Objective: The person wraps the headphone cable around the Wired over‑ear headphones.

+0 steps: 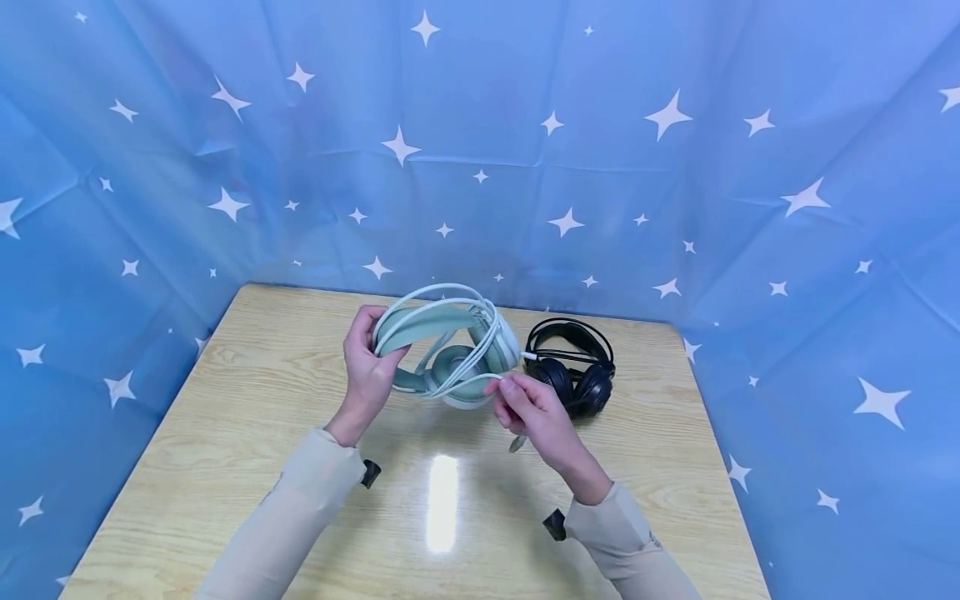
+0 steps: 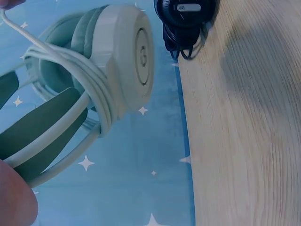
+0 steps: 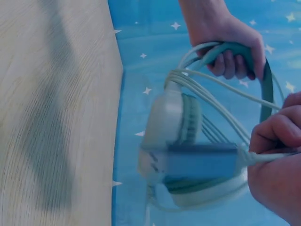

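Observation:
My left hand [image 1: 367, 371] grips the headband of a pair of mint-green and white headphones [image 1: 504, 343], held up over the back of the table. The pale cable [image 2: 96, 80] is looped several times around the band beside one earcup. Between thumb and fingers, my right hand [image 1: 542, 418] pinches the free part of that cable, just right of the earcups. In the right wrist view, a blurred block-shaped plug [image 3: 202, 161] sticks out from the right hand on the cable, in front of the headphones.
Black headphones [image 1: 592, 390] lie on the wooden table [image 1: 247, 400] near its back edge, just right of the held pair. A blue curtain with white stars [image 1: 480, 225] hangs behind the table and at both sides.

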`<state>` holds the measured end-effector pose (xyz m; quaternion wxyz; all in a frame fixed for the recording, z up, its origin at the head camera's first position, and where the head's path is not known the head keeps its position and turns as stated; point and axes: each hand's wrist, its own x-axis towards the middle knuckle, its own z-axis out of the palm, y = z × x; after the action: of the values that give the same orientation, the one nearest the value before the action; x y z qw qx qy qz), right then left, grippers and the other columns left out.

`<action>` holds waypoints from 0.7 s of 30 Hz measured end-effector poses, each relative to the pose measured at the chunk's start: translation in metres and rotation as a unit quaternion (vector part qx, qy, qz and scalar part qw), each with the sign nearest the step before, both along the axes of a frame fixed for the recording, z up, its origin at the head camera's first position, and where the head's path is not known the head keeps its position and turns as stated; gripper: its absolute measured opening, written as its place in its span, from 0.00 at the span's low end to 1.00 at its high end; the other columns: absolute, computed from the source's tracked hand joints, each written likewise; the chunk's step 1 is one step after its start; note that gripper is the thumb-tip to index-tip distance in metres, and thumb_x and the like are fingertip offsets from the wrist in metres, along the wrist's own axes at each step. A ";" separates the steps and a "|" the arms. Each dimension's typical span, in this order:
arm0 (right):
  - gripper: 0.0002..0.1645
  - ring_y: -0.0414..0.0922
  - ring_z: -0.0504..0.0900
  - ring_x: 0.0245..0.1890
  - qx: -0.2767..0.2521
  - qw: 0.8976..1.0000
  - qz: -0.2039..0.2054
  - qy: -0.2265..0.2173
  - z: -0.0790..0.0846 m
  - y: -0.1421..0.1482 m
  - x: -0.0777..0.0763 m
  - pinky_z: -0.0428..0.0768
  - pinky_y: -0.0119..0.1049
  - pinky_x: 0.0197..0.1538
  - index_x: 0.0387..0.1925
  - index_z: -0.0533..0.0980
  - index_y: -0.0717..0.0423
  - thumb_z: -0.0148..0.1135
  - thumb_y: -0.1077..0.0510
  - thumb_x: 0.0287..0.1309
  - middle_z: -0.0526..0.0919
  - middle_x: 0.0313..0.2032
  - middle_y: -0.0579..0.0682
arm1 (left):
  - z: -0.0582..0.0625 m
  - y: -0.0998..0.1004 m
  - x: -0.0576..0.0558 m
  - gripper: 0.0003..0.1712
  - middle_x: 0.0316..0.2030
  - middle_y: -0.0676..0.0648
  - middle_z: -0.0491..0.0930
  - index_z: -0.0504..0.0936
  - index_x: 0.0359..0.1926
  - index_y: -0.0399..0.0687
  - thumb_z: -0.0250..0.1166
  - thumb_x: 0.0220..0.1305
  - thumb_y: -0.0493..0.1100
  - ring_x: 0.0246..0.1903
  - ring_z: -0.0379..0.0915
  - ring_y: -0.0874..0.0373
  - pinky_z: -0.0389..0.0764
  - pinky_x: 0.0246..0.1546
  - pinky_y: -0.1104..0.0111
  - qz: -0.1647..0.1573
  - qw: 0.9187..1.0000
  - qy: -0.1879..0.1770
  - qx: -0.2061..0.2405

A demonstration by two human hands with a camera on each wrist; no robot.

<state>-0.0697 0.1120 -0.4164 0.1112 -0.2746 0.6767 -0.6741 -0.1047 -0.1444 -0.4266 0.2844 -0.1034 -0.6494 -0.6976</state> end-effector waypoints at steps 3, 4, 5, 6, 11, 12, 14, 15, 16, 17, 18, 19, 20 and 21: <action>0.27 0.43 0.59 0.18 -0.003 1.000 -0.006 -0.016 -0.001 0.002 0.000 0.56 0.38 0.20 0.49 0.72 0.79 0.41 0.54 0.83 0.70 0.25 0.47 | 0.000 -0.002 0.002 0.19 0.34 0.59 0.80 0.73 0.46 0.24 0.64 0.52 0.20 0.33 0.74 0.63 0.74 0.39 0.72 -0.016 1.000 0.000 -0.024; 0.28 0.43 0.59 0.18 -0.004 1.000 -0.006 -0.019 -0.001 0.002 0.000 0.55 0.39 0.20 0.49 0.71 0.80 0.41 0.53 0.83 0.70 0.25 0.47 | 0.000 -0.003 0.002 0.19 0.35 0.59 0.80 0.74 0.46 0.25 0.64 0.52 0.19 0.33 0.74 0.63 0.74 0.39 0.72 -0.021 0.999 -0.002 -0.029; 0.28 0.43 0.60 0.18 -0.003 1.000 -0.005 -0.022 -0.001 0.003 -0.001 0.55 0.40 0.20 0.49 0.71 0.80 0.41 0.53 0.83 0.70 0.26 0.47 | 0.000 -0.004 0.003 0.19 0.35 0.59 0.80 0.74 0.46 0.25 0.65 0.52 0.19 0.34 0.74 0.63 0.74 0.40 0.72 -0.025 0.999 -0.005 -0.034; 0.28 0.44 0.59 0.18 -0.003 1.000 -0.005 -0.023 -0.002 0.003 -0.001 0.55 0.40 0.20 0.49 0.71 0.80 0.41 0.53 0.83 0.71 0.26 0.47 | 0.000 -0.005 0.003 0.19 0.35 0.59 0.80 0.73 0.46 0.25 0.65 0.51 0.19 0.34 0.74 0.63 0.74 0.40 0.72 -0.029 0.999 -0.006 -0.037; 0.25 0.45 0.57 0.16 -0.009 1.000 -0.022 -0.014 -0.001 0.008 -0.005 0.56 0.37 0.20 0.48 0.71 0.80 0.42 0.56 0.83 0.71 0.25 0.47 | 0.000 -0.008 0.004 0.20 0.35 0.59 0.80 0.75 0.45 0.26 0.66 0.49 0.19 0.33 0.73 0.63 0.73 0.39 0.72 -0.049 0.997 -0.006 -0.055; 0.24 0.45 0.57 0.16 -0.010 0.999 -0.029 -0.012 -0.001 0.009 -0.006 0.56 0.36 0.19 0.48 0.71 0.80 0.43 0.57 0.82 0.71 0.25 0.47 | 0.000 -0.008 0.005 0.20 0.34 0.58 0.79 0.75 0.45 0.26 0.67 0.48 0.19 0.32 0.72 0.63 0.73 0.38 0.72 -0.055 0.997 -0.005 -0.060; 0.23 0.44 0.57 0.17 -0.008 0.999 -0.040 -0.014 0.000 0.011 -0.007 0.56 0.34 0.20 0.47 0.72 0.80 0.44 0.57 0.82 0.72 0.25 0.46 | 0.000 -0.010 0.005 0.21 0.34 0.58 0.79 0.76 0.45 0.27 0.67 0.47 0.20 0.32 0.71 0.62 0.72 0.37 0.72 -0.066 0.995 -0.004 -0.070; 0.24 0.43 0.57 0.17 -0.006 0.999 -0.045 -0.015 0.001 0.013 -0.008 0.56 0.33 0.20 0.46 0.72 0.81 0.45 0.58 0.81 0.72 0.25 0.46 | 0.001 -0.010 0.006 0.21 0.33 0.57 0.79 0.76 0.45 0.27 0.67 0.47 0.20 0.32 0.71 0.62 0.72 0.36 0.72 -0.072 0.995 -0.004 -0.074; 0.24 0.42 0.58 0.17 -0.005 0.999 -0.050 -0.019 0.001 0.014 -0.008 0.56 0.33 0.20 0.46 0.71 0.81 0.45 0.57 0.81 0.72 0.25 0.46 | 0.001 -0.010 0.006 0.21 0.33 0.57 0.79 0.77 0.46 0.28 0.68 0.47 0.20 0.32 0.71 0.62 0.72 0.36 0.72 -0.077 0.994 -0.006 -0.077; 0.24 0.42 0.58 0.18 -0.003 0.998 -0.055 -0.022 0.002 0.015 -0.008 0.57 0.32 0.21 0.46 0.72 0.81 0.46 0.57 0.81 0.72 0.24 0.46 | 0.002 -0.011 0.006 0.21 0.33 0.57 0.79 0.76 0.46 0.27 0.67 0.47 0.20 0.31 0.71 0.62 0.72 0.36 0.72 -0.082 0.993 -0.007 -0.080; 0.24 0.42 0.59 0.18 -0.001 0.998 -0.059 -0.024 0.002 0.016 -0.009 0.57 0.32 0.21 0.46 0.72 0.81 0.47 0.57 0.81 0.72 0.25 0.46 | 0.003 -0.011 0.007 0.21 0.33 0.57 0.79 0.77 0.46 0.28 0.67 0.48 0.21 0.32 0.72 0.62 0.73 0.36 0.72 -0.086 0.993 -0.009 -0.082; 0.23 0.41 0.60 0.19 0.001 0.998 -0.063 -0.025 0.003 0.017 -0.009 0.58 0.31 0.22 0.45 0.72 0.81 0.47 0.57 0.81 0.73 0.25 0.46 | 0.004 -0.012 0.007 0.21 0.34 0.56 0.79 0.77 0.46 0.28 0.68 0.49 0.21 0.32 0.72 0.61 0.73 0.37 0.72 -0.090 0.992 -0.012 -0.082; 0.23 0.41 0.60 0.19 0.002 0.997 -0.067 -0.024 0.003 0.018 -0.010 0.58 0.32 0.22 0.45 0.72 0.80 0.48 0.58 0.80 0.73 0.25 0.46 | 0.006 -0.012 0.007 0.20 0.34 0.56 0.80 0.77 0.47 0.28 0.68 0.50 0.21 0.32 0.72 0.61 0.73 0.37 0.71 -0.094 0.992 -0.015 -0.083; 0.22 0.42 0.60 0.19 0.002 0.997 -0.071 -0.022 0.003 0.019 -0.010 0.59 0.32 0.22 0.44 0.72 0.80 0.48 0.58 0.80 0.73 0.25 0.46 | 0.007 -0.013 0.007 0.20 0.34 0.56 0.80 0.77 0.47 0.29 0.68 0.50 0.22 0.32 0.72 0.61 0.73 0.37 0.71 -0.098 0.991 -0.019 -0.084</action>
<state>-0.0800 0.1308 -0.4134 0.0789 -0.2108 0.6932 -0.6847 -0.0982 -0.1572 -0.4195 0.1927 -0.1774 -0.6977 -0.6668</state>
